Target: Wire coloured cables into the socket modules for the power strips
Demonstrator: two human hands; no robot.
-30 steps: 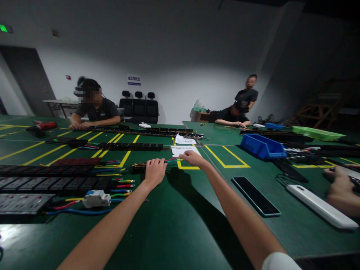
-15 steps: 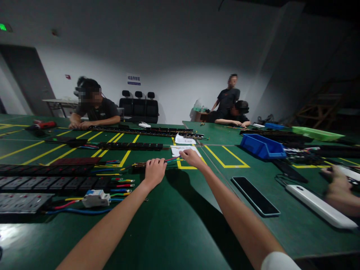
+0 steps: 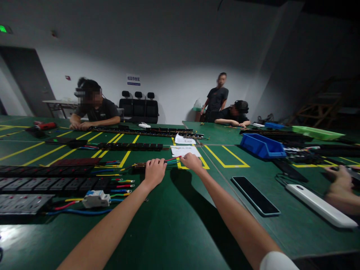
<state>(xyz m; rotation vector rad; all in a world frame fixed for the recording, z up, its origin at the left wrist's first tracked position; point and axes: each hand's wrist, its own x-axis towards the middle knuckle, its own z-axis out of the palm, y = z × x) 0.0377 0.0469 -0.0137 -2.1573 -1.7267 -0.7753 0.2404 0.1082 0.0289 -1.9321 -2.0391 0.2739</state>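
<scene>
My left hand is closed over the end of a dark strip with thin copper-coloured lines, lying on the green table. Red, blue and green wires run out from under it to the right. The fingers of my right hand are pinched on the ends of these wires, just in front of a white printed paper. What lies inside each hand is mostly hidden.
Power strips with coloured leads and a white-grey breaker lie at left. A phone, a white device and a blue bin are at right. Another person's hand shows at the right edge. Several people are beyond.
My right hand has moved slightly down and to the right, with the wires still at its fingers. My left hand has stayed in place. The standing person in the back has shifted left.
</scene>
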